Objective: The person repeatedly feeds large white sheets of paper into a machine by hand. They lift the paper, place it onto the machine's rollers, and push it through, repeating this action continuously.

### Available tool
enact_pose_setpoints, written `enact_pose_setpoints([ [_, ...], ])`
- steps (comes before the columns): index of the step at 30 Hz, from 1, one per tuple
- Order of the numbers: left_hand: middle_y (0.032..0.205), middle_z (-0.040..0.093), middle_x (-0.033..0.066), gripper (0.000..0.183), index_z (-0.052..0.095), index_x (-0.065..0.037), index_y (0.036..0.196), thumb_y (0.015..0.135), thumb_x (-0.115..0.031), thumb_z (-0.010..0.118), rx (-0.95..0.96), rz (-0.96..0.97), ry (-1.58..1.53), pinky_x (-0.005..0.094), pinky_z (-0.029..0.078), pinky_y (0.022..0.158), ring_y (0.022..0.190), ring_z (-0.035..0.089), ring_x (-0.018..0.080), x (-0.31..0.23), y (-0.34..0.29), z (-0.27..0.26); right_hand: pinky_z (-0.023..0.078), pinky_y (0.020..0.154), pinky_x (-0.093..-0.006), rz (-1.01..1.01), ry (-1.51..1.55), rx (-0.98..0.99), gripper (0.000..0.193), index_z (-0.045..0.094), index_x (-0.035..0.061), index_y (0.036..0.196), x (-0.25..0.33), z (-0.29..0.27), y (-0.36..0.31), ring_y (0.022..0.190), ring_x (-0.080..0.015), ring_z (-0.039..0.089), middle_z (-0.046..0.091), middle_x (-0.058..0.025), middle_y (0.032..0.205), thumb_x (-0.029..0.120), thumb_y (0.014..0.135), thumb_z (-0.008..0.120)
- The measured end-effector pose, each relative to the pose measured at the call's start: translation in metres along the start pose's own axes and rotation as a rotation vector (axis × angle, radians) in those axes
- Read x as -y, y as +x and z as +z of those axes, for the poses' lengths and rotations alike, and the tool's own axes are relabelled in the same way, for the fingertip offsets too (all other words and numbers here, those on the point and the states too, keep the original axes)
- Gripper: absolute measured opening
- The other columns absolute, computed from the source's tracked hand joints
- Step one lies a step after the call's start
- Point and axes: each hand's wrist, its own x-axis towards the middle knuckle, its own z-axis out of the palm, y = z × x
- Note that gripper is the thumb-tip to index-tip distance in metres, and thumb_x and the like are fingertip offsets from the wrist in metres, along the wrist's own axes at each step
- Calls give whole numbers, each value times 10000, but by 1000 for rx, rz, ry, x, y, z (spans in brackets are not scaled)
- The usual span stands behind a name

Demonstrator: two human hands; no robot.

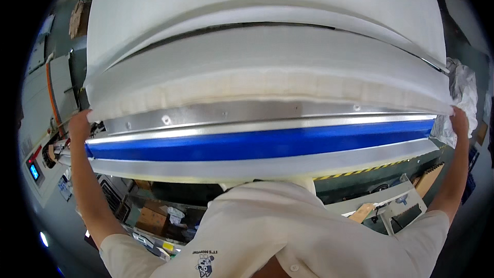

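A wide sheet of thin white material (267, 54) spans the machine in front of me, its near edge wavy and slightly cream-coloured. At the far left of that edge, my left hand (81, 122) is closed on the sheet's corner. My right hand (459, 120) grips the opposite corner at the far right, and both arms are stretched wide. Just below the sheet's edge runs a silver metal plate (247, 111) with several screw heads. Nearer to me lie a long blue strip (257, 142) and a pale front ledge (267, 162).
A crumpled whitish plastic sheet (460, 90) hangs beyond my right hand. To the left stands a machine cabinet with a small lit screen (34, 171). Cardboard boxes (152, 218) sit low at left; a white metal frame (383, 201) is at lower right, beside yellow-black floor tape (360, 170).
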Motion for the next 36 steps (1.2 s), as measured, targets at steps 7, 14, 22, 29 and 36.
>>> enact_pose_setpoints([
  [7,1035,657,91,271,665,-127,1015,758,-110,582,547,193,342,398,499,822,963,632,275,-33,-86,109,507,779,-428,-126,-177,312,237,672,161,1002,74,58,-55,874,-317,625,662,-117,910,136,788,574],
  [14,1042,662,109,184,692,-95,921,789,-136,572,767,174,359,402,521,786,976,633,279,-73,-89,119,495,774,-450,-170,-226,499,165,681,108,851,104,78,-80,874,-327,608,649,-125,906,148,797,530],
  [22,1156,634,100,254,679,-122,1058,845,-195,561,693,-362,188,390,473,855,1087,598,271,-63,-77,144,491,780,-442,-182,-335,484,139,639,78,834,77,145,-77,899,-311,596,619,-135,942,148,827,519],
  [29,1116,628,172,289,626,-20,1070,840,-184,567,468,-544,-124,420,490,853,1034,601,343,-40,-58,149,491,790,-415,-261,-504,679,144,633,85,854,41,152,-110,916,-295,610,640,-111,944,164,764,554],
  [36,1289,507,189,452,457,-24,1297,875,-171,530,348,-332,-183,411,454,917,1145,513,343,-59,-67,174,496,805,-444,-22,-136,533,260,632,80,970,97,93,-98,933,-330,624,654,-158,968,185,735,590],
])
